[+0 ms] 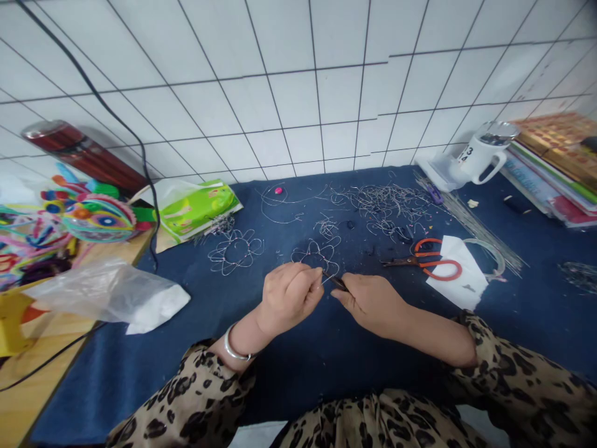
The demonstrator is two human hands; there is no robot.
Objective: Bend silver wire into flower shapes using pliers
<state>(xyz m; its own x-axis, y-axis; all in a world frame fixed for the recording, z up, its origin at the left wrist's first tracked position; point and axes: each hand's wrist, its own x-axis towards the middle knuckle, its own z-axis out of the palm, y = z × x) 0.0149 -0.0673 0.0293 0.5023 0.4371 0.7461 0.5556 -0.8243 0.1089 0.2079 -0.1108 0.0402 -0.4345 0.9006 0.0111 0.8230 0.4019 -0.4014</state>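
Note:
My left hand (290,294) is closed on a thin wire flower (316,250), whose looped petals stick out past my fingers. Dark-jawed pliers (337,283) are gripped in my right hand (373,303), and their tip meets the wire beside my left fingertips. Most of the pliers' handles are hidden in my palm. Another wire flower (236,252) of several petals lies flat to the left. Scissors with orange handles (438,267) rest to the right of my right hand, partly over a white paper piece (459,280).
Tangled wire (387,202) lies towards the wall, with straight wires (489,233) to its right. A white mug (487,152) and stacked books (555,168) stand back right. A green packet (198,208), plastic bag (107,289) and red thermos (86,155) are left.

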